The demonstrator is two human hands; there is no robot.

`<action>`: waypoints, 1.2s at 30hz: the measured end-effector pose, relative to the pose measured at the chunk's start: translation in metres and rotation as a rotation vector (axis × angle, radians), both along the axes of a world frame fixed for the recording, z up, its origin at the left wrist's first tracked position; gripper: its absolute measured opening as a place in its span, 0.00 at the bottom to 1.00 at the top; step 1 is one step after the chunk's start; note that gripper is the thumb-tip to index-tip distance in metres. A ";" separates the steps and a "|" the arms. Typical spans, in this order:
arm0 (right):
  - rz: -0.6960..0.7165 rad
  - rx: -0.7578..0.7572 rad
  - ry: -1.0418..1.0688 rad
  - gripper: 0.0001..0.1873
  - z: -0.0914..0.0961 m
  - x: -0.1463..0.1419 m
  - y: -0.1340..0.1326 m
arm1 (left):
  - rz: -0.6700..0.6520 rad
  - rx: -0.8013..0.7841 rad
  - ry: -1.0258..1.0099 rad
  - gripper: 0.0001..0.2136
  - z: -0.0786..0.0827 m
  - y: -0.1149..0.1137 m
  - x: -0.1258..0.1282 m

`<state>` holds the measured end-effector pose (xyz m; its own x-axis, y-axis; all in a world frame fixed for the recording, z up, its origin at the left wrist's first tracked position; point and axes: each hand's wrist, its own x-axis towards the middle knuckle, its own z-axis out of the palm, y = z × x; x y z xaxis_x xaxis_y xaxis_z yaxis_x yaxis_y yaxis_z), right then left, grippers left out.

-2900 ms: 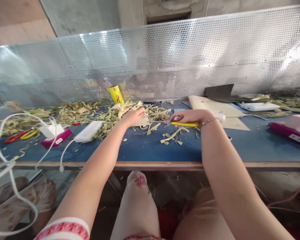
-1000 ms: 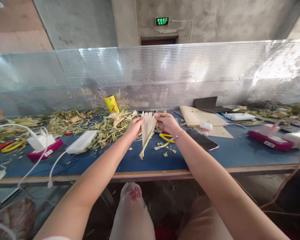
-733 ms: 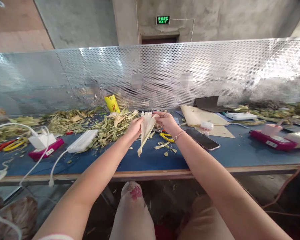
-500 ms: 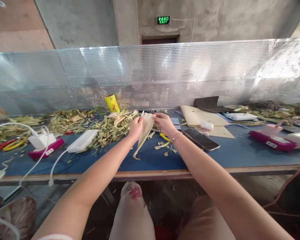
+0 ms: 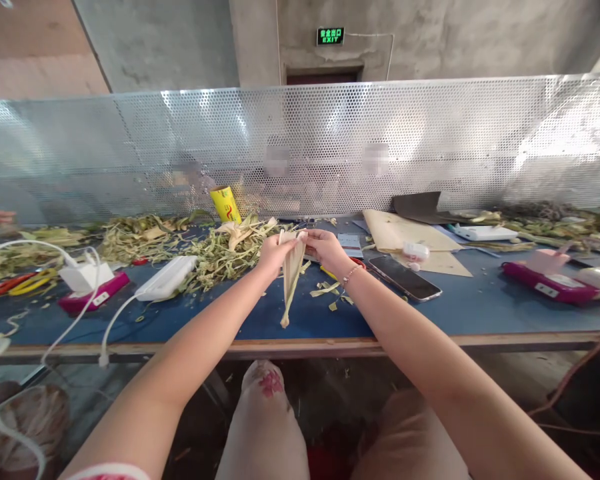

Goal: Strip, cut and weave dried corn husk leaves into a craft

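- Pale husk point(image 5: 292, 280), one piece, is between the left hand point(image 5: 274, 255) and the right hand point(image 5: 327, 249), both pinching its wide far end.
- Its long axis runs away from the person, the narrow tip pointing toward the near edge of the surface point(image 5: 253, 327).
- Leftward: one heap of shredded leaves point(image 5: 225, 253), one yellow tube point(image 5: 226, 205) behind.
- Rightward: one phone point(image 5: 405, 279).
- Farther out: two purple power strips point(image 5: 550, 285), one each side.

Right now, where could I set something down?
The table looks mostly bare between the phone and rightmost purple socket, and in front of the long white box at left. Crowded: dried leaves by the left hand, scraps by the right hand.
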<state>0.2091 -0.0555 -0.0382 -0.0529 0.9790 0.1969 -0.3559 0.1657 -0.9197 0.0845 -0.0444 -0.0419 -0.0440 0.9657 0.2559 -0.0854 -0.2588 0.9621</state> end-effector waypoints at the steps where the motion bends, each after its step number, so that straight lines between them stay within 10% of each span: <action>1: 0.010 -0.016 -0.023 0.06 0.000 -0.001 -0.001 | 0.018 0.008 -0.004 0.08 0.000 0.000 0.000; 14: 0.004 0.070 -0.004 0.19 -0.005 -0.004 0.002 | -0.108 -0.140 -0.291 0.08 0.012 -0.007 0.002; 36: 0.058 0.056 -0.117 0.11 -0.005 -0.010 0.001 | 0.103 0.010 -0.264 0.07 0.005 0.011 -0.008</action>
